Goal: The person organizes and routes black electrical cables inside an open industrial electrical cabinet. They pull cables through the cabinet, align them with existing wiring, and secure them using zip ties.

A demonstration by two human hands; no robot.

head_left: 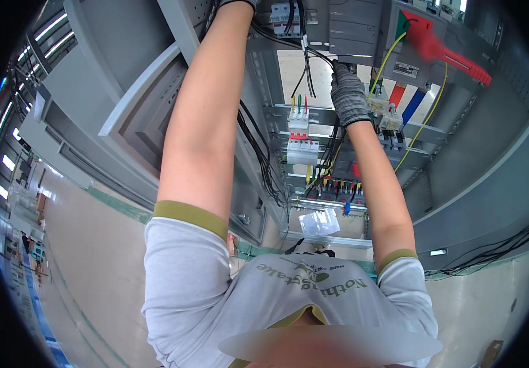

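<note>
Head view: both gloved hands were up inside a grey cabinet [473, 141].
Right hand [350, 95]: fingers bent at the end of a black cable [301, 45]; whether they gripped it could not be told.
Left hand [239, 3]: cut off by the top edge, only its cuff showing; grip could not be told.
Cable: ran from below the upper switches [286, 18] to the right fingertips.
Plate [405, 69]: pale, with small print, on the grey box [387, 30] beside the right hand.
Handle [457, 59]: red, in front of the box.
Shirt [326, 297]: large green lettering, upside down in view.
Open room: a gap just left of the right hand; wide floor [105, 264] beyond the door [139, 90].
</note>
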